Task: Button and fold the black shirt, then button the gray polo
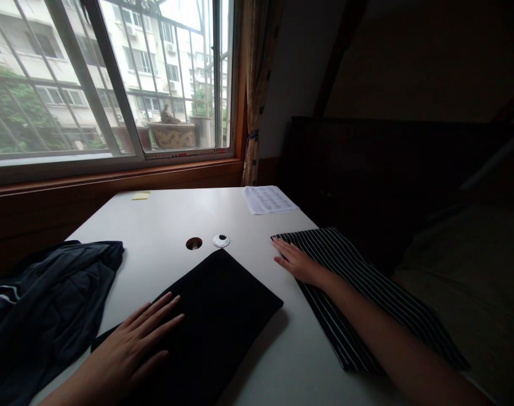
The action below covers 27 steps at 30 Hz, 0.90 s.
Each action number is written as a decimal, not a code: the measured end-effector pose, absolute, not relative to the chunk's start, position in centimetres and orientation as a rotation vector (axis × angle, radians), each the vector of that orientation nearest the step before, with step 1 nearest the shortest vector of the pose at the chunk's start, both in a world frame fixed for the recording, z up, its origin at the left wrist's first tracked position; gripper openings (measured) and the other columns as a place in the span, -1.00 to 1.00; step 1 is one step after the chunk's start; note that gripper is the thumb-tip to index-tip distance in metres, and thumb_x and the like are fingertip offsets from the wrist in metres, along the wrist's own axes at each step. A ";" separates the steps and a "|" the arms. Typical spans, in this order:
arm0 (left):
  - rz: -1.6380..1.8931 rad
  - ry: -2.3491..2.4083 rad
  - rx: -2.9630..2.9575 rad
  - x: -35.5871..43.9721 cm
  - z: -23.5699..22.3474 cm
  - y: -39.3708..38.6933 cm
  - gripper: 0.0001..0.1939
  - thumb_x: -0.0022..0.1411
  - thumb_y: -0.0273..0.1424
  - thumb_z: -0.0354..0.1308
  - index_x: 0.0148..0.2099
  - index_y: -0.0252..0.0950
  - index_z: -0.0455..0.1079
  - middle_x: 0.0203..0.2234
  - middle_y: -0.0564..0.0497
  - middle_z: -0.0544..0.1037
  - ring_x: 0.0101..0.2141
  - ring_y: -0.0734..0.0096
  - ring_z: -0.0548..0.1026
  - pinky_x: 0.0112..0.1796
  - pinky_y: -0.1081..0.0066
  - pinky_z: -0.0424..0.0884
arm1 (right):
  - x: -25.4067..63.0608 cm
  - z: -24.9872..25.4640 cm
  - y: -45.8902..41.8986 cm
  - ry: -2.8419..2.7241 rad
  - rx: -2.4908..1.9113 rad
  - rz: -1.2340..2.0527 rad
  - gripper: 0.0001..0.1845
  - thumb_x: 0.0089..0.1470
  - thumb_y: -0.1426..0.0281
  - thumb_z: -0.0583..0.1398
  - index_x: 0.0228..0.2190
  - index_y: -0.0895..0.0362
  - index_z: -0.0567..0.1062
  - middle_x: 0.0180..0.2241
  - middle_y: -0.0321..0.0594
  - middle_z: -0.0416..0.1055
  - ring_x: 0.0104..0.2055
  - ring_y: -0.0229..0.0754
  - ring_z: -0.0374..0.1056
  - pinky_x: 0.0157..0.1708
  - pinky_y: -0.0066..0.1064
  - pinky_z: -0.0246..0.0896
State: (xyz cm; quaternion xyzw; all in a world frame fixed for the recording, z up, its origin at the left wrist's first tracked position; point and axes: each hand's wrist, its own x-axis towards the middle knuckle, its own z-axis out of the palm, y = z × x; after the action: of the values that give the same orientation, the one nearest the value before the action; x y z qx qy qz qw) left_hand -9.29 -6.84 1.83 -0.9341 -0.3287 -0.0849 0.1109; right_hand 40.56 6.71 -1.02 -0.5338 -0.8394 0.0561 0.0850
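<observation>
Where the view begins at your far left, a crumpled dark garment (57, 304) lies over the edge of the white table (150, 225), beyond the thumbless-looking side of nothing you hold and just left of your left fingers. Your left hand (134, 338) rests palm down on the black folded cloth (214, 321), its fingers slightly spread and pinching nothing. That cloth lies flat under those fingertips and reaches out to their right, one corner pointing away from you and another toward your right hand.

Farther out than your left fingertips, a yellow paper (141, 195) lies near the far edge. The round hole (193, 243) and, just right of it, the white ring (219, 243) sit between your two sets of fingers, a little beyond the black cloth's far corner.

Well beyond your right fingertips are the printed sheets (270, 201), at the far right corner of the table. Your right hand (297, 264) lies on the near-left part of the striped cloth (379, 299), fingers a little apart, tips by its far left corner. From there the cloth stretches rightward and back toward you, passing under your forearm.
</observation>
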 end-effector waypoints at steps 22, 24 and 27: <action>-0.299 -1.009 -2.794 -9.4 1.7 -6.8 -0.34 0.40 -0.06 0.09 0.45 0.06 0.01 0.39 0.09 0.12 0.28 0.13 0.31 0.17 0.23 0.41 | 55.1 -2.5 9.3 -1.835 -2.361 -0.202 -0.18 0.33 0.00 -0.24 0.37 0.29 0.08 0.43 0.06 -0.09 0.45 0.22 -0.17 0.33 0.22 -0.19; -0.316 -1.002 -2.797 -9.4 1.7 -6.8 -0.34 0.40 -0.06 0.09 0.45 0.05 0.01 0.39 0.09 0.12 0.28 0.13 0.31 0.18 0.23 0.40 | 53.9 -2.0 9.2 -1.885 -2.313 -0.234 -0.19 0.33 0.01 -0.23 0.37 0.28 0.09 0.44 0.03 -0.11 0.47 0.21 -0.29 0.35 0.26 -0.35; -0.296 -1.002 -2.787 -9.4 1.7 -6.8 -0.33 0.40 -0.06 0.09 0.45 0.05 0.00 0.39 0.09 0.12 0.28 0.13 0.31 0.17 0.23 0.41 | 50.8 -1.4 9.4 -2.057 -2.174 -0.229 -0.22 0.35 0.05 -0.23 0.36 0.30 0.10 0.43 0.04 -0.10 0.48 0.16 -0.32 0.37 0.22 -0.44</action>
State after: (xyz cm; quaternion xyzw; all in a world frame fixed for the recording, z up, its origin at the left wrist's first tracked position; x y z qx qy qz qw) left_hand -9.37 -6.76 1.67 -0.9332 -0.3354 -0.0992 0.0827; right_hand 50.81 9.43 -1.42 -0.7226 -0.6835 -0.0762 0.0700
